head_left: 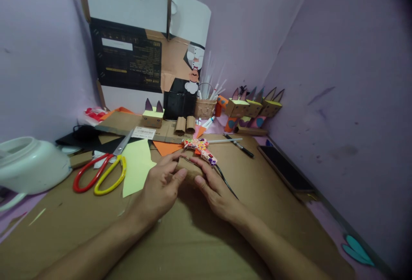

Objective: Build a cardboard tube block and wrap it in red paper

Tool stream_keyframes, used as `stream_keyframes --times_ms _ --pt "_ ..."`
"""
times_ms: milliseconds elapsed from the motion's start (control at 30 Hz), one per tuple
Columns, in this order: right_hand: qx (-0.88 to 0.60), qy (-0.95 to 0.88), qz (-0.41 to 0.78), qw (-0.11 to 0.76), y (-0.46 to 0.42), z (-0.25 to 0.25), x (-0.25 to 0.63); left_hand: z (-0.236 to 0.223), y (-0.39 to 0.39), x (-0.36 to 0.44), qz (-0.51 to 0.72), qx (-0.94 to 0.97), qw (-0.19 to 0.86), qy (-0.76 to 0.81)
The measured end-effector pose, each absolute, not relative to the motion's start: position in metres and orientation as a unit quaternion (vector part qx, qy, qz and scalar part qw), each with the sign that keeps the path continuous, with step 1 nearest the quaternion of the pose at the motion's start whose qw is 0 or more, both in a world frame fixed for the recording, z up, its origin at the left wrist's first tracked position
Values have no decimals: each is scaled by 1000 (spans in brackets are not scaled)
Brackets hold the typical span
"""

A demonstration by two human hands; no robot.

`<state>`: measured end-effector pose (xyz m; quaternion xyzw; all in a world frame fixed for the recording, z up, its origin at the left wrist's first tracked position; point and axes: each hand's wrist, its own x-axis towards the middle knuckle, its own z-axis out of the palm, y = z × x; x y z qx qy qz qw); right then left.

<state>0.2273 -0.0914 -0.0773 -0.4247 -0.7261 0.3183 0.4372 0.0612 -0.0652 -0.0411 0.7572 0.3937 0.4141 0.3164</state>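
Note:
Between both hands, a small folded piece of brown cardboard point(189, 169) is held just above the work surface. My left hand point(164, 181) grips its left side, thumb on the near face and fingers behind. On the other side, my right hand point(217, 187) closes on its right end with the thumb in front. Just beyond the hands lies a glue gun point(201, 147) with a colourful pattern, a clear glue stick point(225, 141) at its back and a black cord. A pale yellow-green paper sheet point(137, 170) lies left of my left hand.
Scissors point(99, 175) with red and yellow handles and a white pot point(32, 164) stand at left. A phone point(286, 168) and a black pen point(240, 146) lie at right. Behind are a cardboard head with purple ears point(153, 117), two cardboard tubes point(185, 125) and a basket point(206, 108).

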Motion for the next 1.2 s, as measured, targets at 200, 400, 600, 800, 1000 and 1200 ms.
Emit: stream_keyframes --times_ms 200,400,600,800,1000,1200 --pt "-441 -727 295 437 -94 -79 226 -46 -66 61 422 759 297 397" --pt "-411 -721 335 446 -95 -75 226 -45 -67 64 417 758 303 400" --pt "-340 -516 580 530 -88 -74 223 -44 -66 61 522 678 304 418" --pt "-213 -334 736 549 -89 -60 218 -45 -62 61 417 690 443 393" --pt "-246 -381 741 496 -92 -65 210 -40 -68 67 366 711 470 373" --pt "-470 -479 449 589 -88 -63 232 -33 -66 58 326 747 335 473"
